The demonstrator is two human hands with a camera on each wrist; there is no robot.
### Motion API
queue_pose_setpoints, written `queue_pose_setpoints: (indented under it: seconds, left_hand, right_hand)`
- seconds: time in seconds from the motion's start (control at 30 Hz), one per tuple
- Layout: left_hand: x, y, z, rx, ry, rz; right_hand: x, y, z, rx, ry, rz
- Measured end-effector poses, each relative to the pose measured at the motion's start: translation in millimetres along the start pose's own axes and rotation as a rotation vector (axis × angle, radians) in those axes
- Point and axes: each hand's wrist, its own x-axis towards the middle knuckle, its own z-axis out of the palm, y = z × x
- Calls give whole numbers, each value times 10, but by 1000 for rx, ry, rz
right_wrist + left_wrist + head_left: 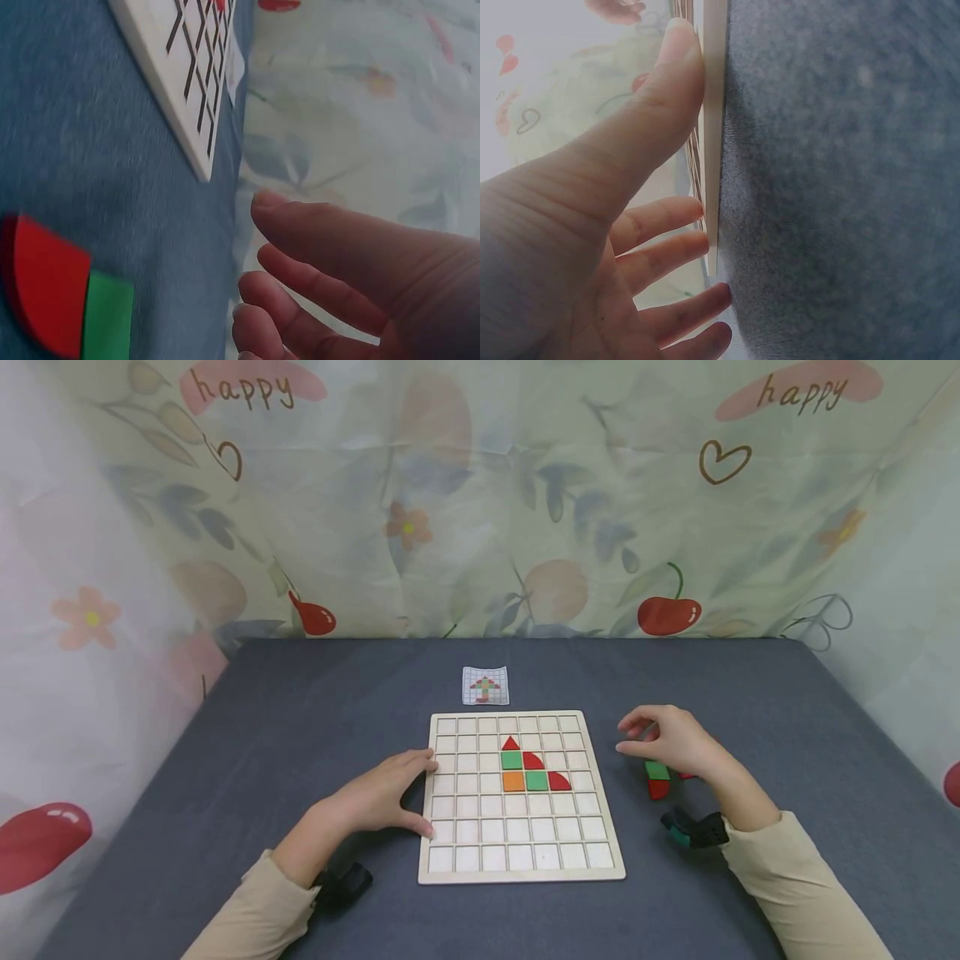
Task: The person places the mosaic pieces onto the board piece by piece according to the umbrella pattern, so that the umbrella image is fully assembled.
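A pale wooden grid board [491,832] lies flat on the dark cloth. On it sit a red triangle [511,744], two green squares [512,761], an orange square [513,782] and two red quarter-circles [559,781]. My left hand [386,792] rests at the board's left edge, thumb and fingers spread along it; the left wrist view shows the thumb [676,67] against the side. To the board's right, my right hand [670,737] hovers with fingers loosely bent and nothing between them. Just below it lie a green block [657,770] and a red quarter-circle [658,789], side by side.
Behind the board lies a small printed card [485,686] with a coloured arrow-like figure on a grid. Another red piece [687,776] is partly hidden by the right wrist. A patterned curtain [480,527] hangs along the table's far edge.
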Motion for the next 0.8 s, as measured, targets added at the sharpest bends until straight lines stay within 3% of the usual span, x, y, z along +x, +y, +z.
queue_pose_setpoints:
  seconds: [0.37, 0.8]
  left_hand:
    - [0, -7, -1, -2, -5, 3]
    - [-2, -2, -6, 2, -7, -4]
  right_hand:
    - [-89, 377, -196, -35, -28, 69]
    - [-126, 587, -181, 31, -224, 6]
